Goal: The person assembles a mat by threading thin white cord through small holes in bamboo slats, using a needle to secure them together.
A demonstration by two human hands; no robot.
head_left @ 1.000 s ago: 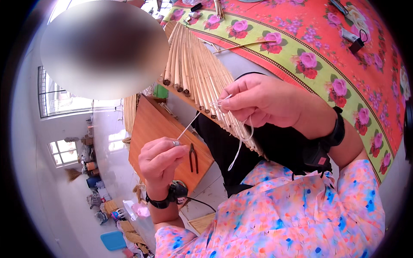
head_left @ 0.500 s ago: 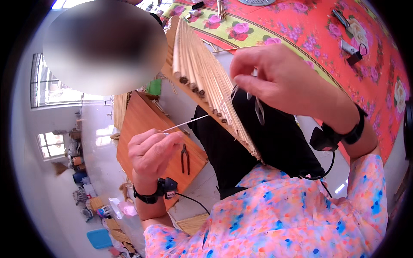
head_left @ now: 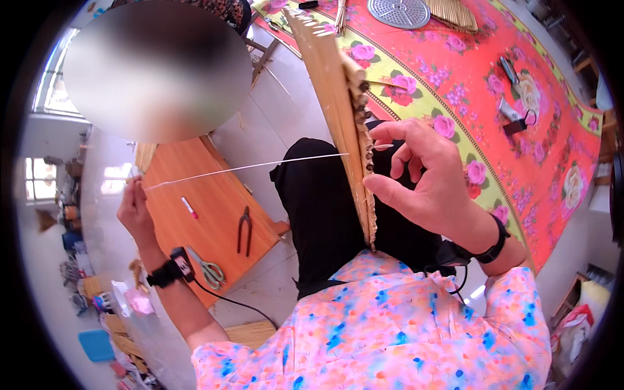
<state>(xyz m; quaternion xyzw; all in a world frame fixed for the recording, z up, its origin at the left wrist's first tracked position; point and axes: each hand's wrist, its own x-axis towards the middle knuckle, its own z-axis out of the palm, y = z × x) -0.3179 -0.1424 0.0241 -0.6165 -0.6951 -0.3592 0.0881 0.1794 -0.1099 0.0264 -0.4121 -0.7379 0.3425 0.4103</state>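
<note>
A long, thin wooden board [head_left: 331, 84] with a row of bamboo sticks [head_left: 361, 97] along its right side stands nearly edge-on over my lap, its narrow end against my shirt. Far out to the left, my left hand [head_left: 134, 209] is closed on a white cord [head_left: 260, 166], which runs almost straight to the board's left face. My right hand [head_left: 426, 179] is at the stick ends on the other side, its fingers curved and apart and its thumb tip against the edge. A small pale loop [head_left: 383, 147] shows by its fingers.
On a low wooden table [head_left: 224, 195] at left lie a marker [head_left: 189, 207], dark pincers [head_left: 244, 213] and scissors [head_left: 208, 268]. At right, a red floral cloth [head_left: 448, 55] bears a perforated metal disc [head_left: 398, 12] and small tools. Another person sits at upper left.
My left hand has moved far left, and a longer stretch of cord shows. The board has swung from slanted to nearly edge-on. My right hand has come down beside the stick ends.
</note>
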